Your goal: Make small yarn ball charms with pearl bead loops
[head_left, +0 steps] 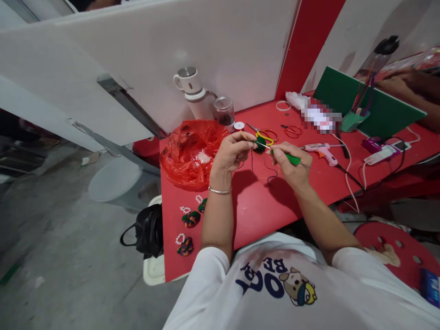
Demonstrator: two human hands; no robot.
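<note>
Above the red table (pixel 254 206), my right hand (pixel 292 167) is closed around the green handle of a crochet hook (pixel 293 159). Its thin metal shaft points left to the fingers of my left hand (pixel 237 149), which pinch a thin strand of yarn. An orange length of it shows over the index finger; the hook's tip is too small to make out. Loose dark and orange yarn ends (pixel 264 178) trail below the hands. Just behind them lie a dark green bundle (pixel 260 145), partly hidden, and yellow-handled pliers (pixel 264 137).
Left of my hands sits a red plastic bag (pixel 185 160) with white beads. Several beaded yarn charms (pixel 190 219) lie at the left edge. A pink glue gun (pixel 321 151), red scissors (pixel 292 131), a jar (pixel 224 112) and a corded power strip (pixel 387 153) are also on the table.
</note>
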